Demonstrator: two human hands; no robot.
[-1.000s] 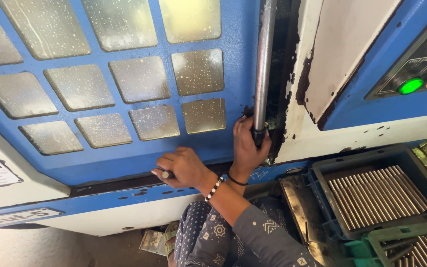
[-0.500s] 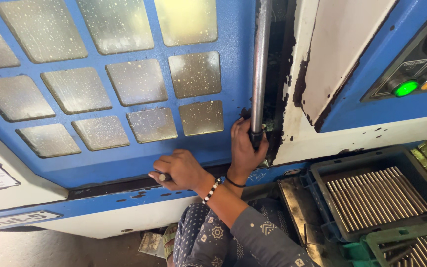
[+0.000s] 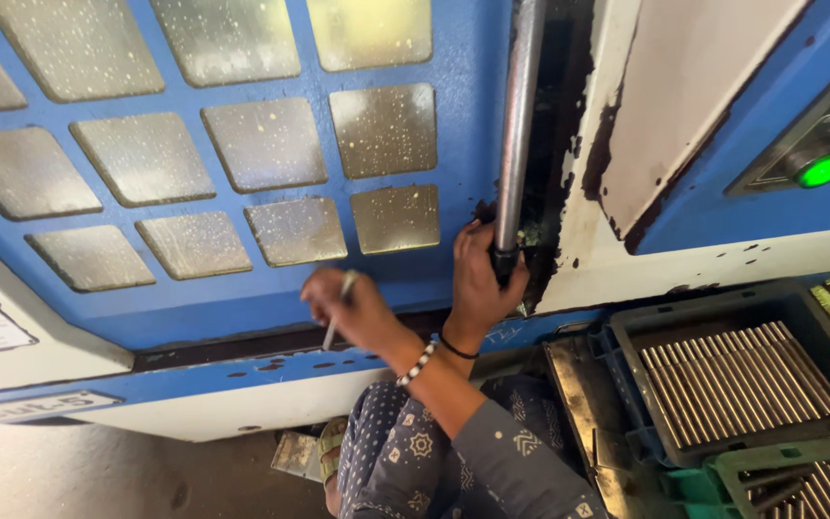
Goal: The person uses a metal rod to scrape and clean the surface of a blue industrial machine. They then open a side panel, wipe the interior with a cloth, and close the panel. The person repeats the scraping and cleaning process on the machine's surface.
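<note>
- The left hand has its grip clenched around a thin metal rod: a short, pale grey, pencil-slim piece that sticks out above the fingers and below the palm, tilted a little off upright.
- The rod sits in front of the lower edge of the blue machine door, just above the dark gap under that door.
- The right hand is grasping the bottom end of the door handle, a long, round, bare-metal bar that runs up along the door's right edge.
- The fingers wrap the bar where it meets its dark lower mount, and the metal above them is smooth and shiny.
- Both wrists wear bands: a bead bracelet of pale and dark beads on the left, a thin dark band on the right.
- The door carries a grid of cloudy window panes, speckled with pale spots.
- At the right, a dark tray holds a close row of similar slim metal rods lying side by side.
- A green lamp glows on the panel at the upper right.
</note>
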